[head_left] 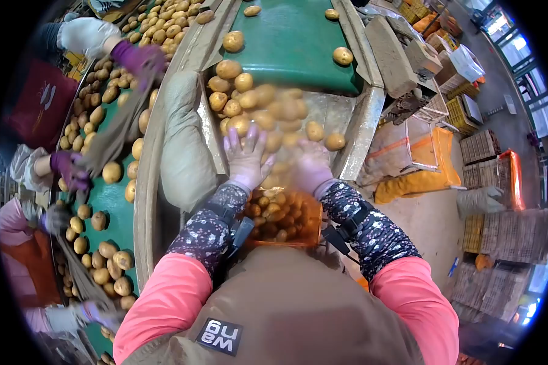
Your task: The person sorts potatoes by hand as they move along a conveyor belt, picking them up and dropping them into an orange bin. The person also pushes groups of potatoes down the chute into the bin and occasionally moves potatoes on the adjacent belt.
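Note:
My left hand (246, 157), in a pale purple glove, has its fingers spread against potatoes (238, 125) at the lower end of the chute (329, 108). Across from it, my right hand (311, 163) is smeared by motion beside more potatoes (315, 131), its fingers not clear. Between my hands, blurred potatoes (275, 141) are moving. Below them, close to my body, an orange crate (311, 219) holds many potatoes. A green conveyor belt (291, 42) slopes down to the chute with a few potatoes on it.
On the left, a second green belt (112, 210) carries many potatoes; co-workers' gloved hands (72, 170) reach over it. A padded grey roll (186, 143) lies along the chute's left edge. To the right are an orange sack (417, 179) and stacked crates (511, 237).

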A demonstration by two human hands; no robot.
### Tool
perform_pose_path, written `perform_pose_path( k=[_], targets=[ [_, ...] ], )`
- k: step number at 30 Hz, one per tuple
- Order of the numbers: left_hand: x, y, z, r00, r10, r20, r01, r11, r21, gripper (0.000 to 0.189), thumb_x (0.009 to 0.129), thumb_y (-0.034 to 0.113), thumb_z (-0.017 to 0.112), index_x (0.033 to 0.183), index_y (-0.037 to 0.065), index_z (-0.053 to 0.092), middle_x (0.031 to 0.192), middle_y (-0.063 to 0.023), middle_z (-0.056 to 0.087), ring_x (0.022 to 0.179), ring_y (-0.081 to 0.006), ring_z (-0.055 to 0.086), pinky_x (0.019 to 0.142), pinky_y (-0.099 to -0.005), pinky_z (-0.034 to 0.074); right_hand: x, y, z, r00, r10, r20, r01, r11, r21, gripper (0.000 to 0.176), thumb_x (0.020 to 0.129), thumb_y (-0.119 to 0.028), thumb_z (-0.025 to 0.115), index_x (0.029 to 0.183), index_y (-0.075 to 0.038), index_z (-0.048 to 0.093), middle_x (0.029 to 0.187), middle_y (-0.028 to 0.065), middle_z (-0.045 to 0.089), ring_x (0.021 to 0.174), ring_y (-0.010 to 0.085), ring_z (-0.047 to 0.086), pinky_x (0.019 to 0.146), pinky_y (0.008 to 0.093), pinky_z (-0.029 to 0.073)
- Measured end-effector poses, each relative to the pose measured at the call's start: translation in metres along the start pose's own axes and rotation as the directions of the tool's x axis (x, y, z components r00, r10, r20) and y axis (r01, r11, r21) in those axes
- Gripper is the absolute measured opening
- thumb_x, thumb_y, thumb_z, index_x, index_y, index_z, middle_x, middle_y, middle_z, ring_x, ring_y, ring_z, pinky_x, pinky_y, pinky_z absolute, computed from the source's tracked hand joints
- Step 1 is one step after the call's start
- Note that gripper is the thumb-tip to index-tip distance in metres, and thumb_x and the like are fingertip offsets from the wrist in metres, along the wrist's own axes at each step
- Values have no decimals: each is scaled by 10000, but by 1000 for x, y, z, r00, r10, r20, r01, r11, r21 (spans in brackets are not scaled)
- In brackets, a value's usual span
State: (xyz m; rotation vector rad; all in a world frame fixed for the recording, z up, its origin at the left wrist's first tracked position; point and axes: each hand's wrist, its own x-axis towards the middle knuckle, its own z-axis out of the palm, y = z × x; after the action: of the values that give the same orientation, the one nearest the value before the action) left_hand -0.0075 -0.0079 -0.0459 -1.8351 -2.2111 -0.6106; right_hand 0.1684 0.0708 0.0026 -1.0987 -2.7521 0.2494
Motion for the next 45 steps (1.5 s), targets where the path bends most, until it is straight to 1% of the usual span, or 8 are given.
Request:
perform_pose_path(
  k=[8, 13, 18, 25, 29, 33, 41, 45],
  targets=[
    [-9, 3, -3, 988, 149, 48, -147, 988, -35, 481, 853, 429, 634, 1305, 266, 602, 1473, -131, 389, 1418, -524, 95, 1123, -647, 154, 31, 11, -10, 956, 184, 229, -197, 980, 37, 711, 808, -288, 613, 1479, -166, 411, 1563, 175, 293, 1454, 467, 172, 1178, 578, 165],
    [-11, 8, -10, 970, 236, -52, -240, 968, -77, 508, 834, 377, 670, 1316, 244, 581, 1498, -178, 314, 1417, -504, 136, 1132, -636, 168, 12, 11, 6, 985, 135, 111, -133, 991, -22, 686, 815, -263, 597, 1469, -140, 429, 1521, 179, 360, 1433, 459, 233, 1186, 571, 145],
    [13, 14, -9, 983, -165, -81, 153, 979, -134, 658, 825, 367, 674, 1423, 200, 458, 1523, -272, 196, 1402, -543, 141, 1154, -605, 163, 2, 22, 28, 995, -65, -81, 63, 998, -28, 726, 742, -393, 681, 1382, -121, 473, 1392, 179, 456, 1371, 465, 304, 1156, 605, 191],
    [4, -4, -1, 995, -86, 55, 87, 996, -15, 535, 824, 382, 653, 1339, 265, 570, 1518, -259, 217, 1380, -534, 201, 1162, -601, 150, 0, -2, 14, 991, -75, 113, 76, 997, -1, 624, 772, -249, 642, 1359, -73, 526, 1401, 250, 463, 1340, 439, 392, 1165, 560, 203],
    [-3, 2, -7, 994, 80, 71, -77, 996, -53, 465, 817, 359, 659, 1273, 271, 618, 1444, -192, 354, 1322, -520, 288, 1141, -621, 191, 19, 18, -14, 979, 205, -15, -204, 979, 16, 714, 770, -333, 645, 1417, -131, 419, 1371, 211, 478, 1378, 452, 295, 1118, 573, 262],
    [-21, 6, -14, 914, 404, 16, -402, 912, -84, 442, 800, 322, 671, 1239, 293, 629, 1426, -71, 409, 1348, -495, 253, 1101, -686, 219, 38, 34, -50, 784, 341, 519, -593, 656, 466, 832, 804, -289, 670, 1535, -216, 280, 1581, 204, 226, 1427, 413, 273, 1128, 471, 325],
    [15, 16, -5, 980, -198, 27, 199, 975, -96, 696, 883, 449, 590, 1490, 194, 365, 1583, -193, 175, 1440, -521, 77, 1142, -652, 109, -12, 24, 53, 997, 69, 35, -70, 997, 15, 745, 787, -510, 709, 1444, -246, 475, 1551, 237, 288, 1398, 404, 337, 1159, 547, 225],
    [19, 14, -9, 978, -139, 158, 144, 989, -22, 662, 848, 477, 620, 1453, 298, 420, 1548, -177, 268, 1410, -464, 223, 1137, -658, 120, -27, 11, 31, 990, 141, 4, -138, 968, 210, 612, 810, -467, 689, 1358, -225, 568, 1518, 215, 357, 1397, 390, 333, 1163, 572, 175]
  ],
)
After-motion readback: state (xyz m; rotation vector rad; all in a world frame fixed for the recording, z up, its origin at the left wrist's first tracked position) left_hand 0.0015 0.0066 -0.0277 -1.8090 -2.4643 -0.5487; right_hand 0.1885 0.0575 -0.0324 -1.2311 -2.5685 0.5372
